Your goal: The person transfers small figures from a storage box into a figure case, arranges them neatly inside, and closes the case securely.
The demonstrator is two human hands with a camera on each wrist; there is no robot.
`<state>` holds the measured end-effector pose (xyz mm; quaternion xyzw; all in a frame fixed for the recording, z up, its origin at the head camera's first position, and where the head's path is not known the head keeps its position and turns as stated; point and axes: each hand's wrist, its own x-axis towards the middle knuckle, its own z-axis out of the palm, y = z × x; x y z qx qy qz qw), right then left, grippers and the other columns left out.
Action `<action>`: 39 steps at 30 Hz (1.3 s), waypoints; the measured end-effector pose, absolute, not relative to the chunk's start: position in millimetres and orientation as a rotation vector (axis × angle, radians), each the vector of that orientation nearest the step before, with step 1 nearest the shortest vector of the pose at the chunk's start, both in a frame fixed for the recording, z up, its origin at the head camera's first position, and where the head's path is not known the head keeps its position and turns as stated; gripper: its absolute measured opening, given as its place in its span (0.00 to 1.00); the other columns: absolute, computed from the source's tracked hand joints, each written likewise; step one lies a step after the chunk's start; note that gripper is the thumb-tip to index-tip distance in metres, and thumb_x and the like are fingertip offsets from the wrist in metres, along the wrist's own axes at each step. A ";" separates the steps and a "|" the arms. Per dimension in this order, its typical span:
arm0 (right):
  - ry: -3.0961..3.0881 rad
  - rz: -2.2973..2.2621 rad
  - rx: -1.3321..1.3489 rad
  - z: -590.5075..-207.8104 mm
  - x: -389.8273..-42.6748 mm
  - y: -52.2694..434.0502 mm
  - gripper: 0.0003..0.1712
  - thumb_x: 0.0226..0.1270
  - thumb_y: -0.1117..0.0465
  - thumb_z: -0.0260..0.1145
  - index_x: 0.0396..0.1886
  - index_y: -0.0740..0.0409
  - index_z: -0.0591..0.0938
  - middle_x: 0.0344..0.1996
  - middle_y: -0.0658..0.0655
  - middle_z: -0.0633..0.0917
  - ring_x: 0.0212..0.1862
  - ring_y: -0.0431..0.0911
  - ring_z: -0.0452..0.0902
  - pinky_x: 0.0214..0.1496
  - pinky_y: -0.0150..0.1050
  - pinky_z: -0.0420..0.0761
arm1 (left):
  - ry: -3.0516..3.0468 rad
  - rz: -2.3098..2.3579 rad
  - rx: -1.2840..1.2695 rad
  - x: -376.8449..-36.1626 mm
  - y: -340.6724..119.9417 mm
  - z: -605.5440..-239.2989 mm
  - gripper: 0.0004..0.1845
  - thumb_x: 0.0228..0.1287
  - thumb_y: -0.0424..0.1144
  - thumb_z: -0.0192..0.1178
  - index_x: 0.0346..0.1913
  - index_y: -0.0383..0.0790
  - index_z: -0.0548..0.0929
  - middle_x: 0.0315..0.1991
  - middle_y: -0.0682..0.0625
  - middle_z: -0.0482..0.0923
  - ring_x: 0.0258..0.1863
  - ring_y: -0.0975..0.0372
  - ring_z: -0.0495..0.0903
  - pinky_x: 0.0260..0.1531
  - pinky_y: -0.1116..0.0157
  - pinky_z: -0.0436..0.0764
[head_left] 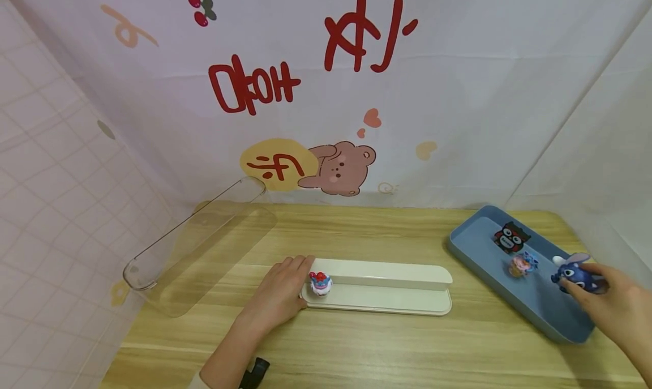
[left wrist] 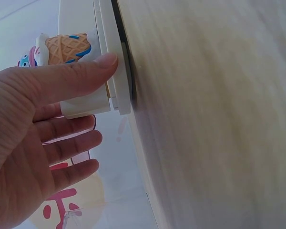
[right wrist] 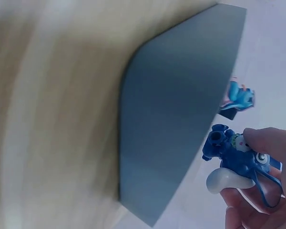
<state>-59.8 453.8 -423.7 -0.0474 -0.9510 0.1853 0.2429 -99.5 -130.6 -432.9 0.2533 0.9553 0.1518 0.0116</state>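
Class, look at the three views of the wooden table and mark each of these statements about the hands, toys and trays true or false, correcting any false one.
1. The right hand holds a dark blue toy figure over the blue plastic tray. True.
2. The left hand grips the clear plastic cover. False: it rests at the end of the white stepped stand, apart from the cover.
3. One small ice-cream figure stands on the white stepped stand. True.
4. The blue plastic tray is bare. False: a black figure and a pink-and-blue figure lie in it.
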 end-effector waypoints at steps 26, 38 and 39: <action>-2.475 0.592 -0.069 -387.9 -56.8 405.6 0.27 0.44 0.78 0.80 0.48 0.79 0.82 0.39 0.83 0.82 0.35 0.06 0.55 0.21 0.16 0.66 | 2.997 0.443 0.804 -100.5 -130.9 -434.4 0.48 0.48 0.32 0.84 0.74 0.31 0.71 0.64 0.42 0.78 0.61 0.49 0.76 0.63 0.46 0.77; -2.424 0.587 0.077 -377.0 -55.9 388.2 0.27 0.42 0.72 0.83 0.46 0.74 0.85 0.34 0.76 0.84 0.38 0.08 0.59 0.28 0.14 0.67 | 2.993 0.453 0.795 -100.2 -130.8 -433.3 0.48 0.48 0.32 0.83 0.73 0.32 0.71 0.63 0.42 0.78 0.61 0.49 0.76 0.64 0.46 0.76; -2.414 0.584 0.093 -376.7 -55.9 386.7 0.28 0.41 0.71 0.83 0.46 0.73 0.85 0.32 0.68 0.86 0.38 0.08 0.60 0.30 0.14 0.67 | 2.992 0.455 0.793 -100.1 -130.8 -433.1 0.48 0.48 0.32 0.83 0.73 0.32 0.71 0.63 0.42 0.78 0.61 0.49 0.76 0.64 0.45 0.76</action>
